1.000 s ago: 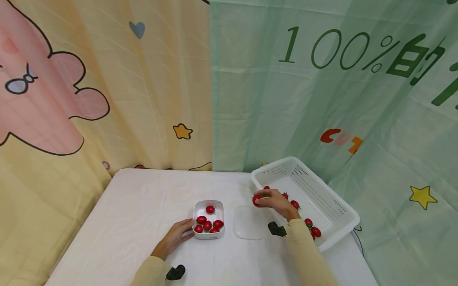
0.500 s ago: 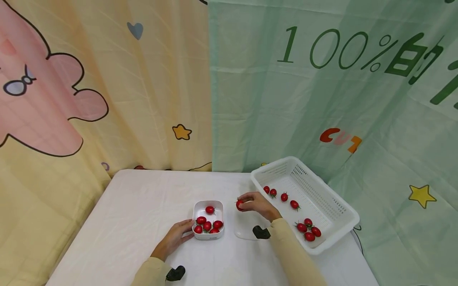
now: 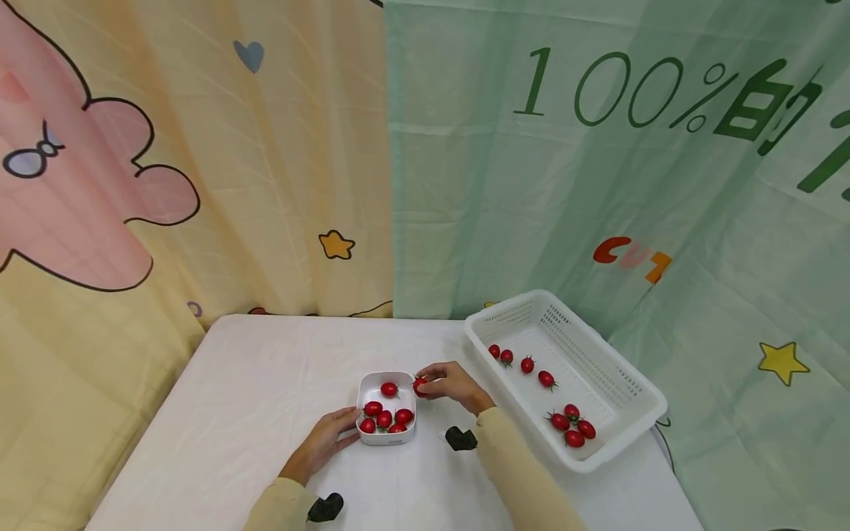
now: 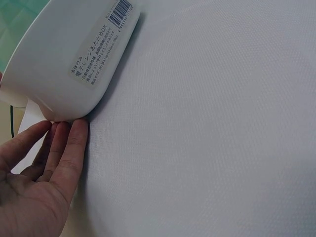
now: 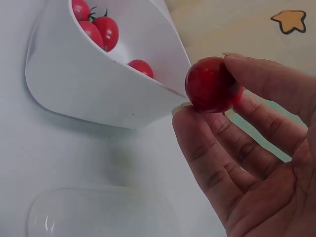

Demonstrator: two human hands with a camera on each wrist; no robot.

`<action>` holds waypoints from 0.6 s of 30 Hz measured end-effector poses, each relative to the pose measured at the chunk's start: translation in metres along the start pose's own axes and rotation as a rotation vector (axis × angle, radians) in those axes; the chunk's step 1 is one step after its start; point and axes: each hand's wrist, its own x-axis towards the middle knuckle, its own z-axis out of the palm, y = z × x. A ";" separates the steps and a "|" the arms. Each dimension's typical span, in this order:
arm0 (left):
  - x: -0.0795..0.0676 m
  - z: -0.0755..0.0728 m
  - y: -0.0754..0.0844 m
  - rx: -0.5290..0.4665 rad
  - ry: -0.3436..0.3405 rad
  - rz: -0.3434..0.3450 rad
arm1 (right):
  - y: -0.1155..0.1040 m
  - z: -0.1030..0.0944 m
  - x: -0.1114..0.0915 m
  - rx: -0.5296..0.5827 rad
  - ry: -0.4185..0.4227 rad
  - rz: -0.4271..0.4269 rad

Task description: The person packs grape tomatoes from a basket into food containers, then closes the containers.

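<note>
A small white square box (image 3: pixel 387 439) with several red cherry tomatoes (image 3: pixel 384 419) in it stands near the middle of the table. My left hand (image 3: pixel 324 444) rests against its left side; in the left wrist view, straight fingertips touch the box's lower corner below a printed label. Between thumb and fingers, my right hand (image 3: pixel 454 385) pinches one cherry tomato (image 5: pixel 210 85) right at the box's right rim. The right wrist view shows this tomato close beside the rim, with other tomatoes inside the box.
At the right stands a white perforated basket (image 3: pixel 564 355) with several cherry tomatoes scattered in it. A translucent lid (image 5: pixel 98 212) lies flat on the white table (image 3: pixel 279 369) right of the box. Printed curtains (image 3: pixel 478 221) hang behind the table.
My right hand has moved left from the basket's edge, over the lid, to the box's right rim with the tomato in its fingers. My left hand and the box have stayed put.
</note>
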 end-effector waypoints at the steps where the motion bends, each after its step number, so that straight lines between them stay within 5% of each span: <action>1: 0.000 0.000 0.000 -0.002 0.004 0.000 | -0.001 0.002 0.001 -0.001 0.003 -0.002; 18: -0.002 0.002 -0.002 0.001 0.027 0.001 | 0.001 0.022 0.008 0.005 0.050 0.006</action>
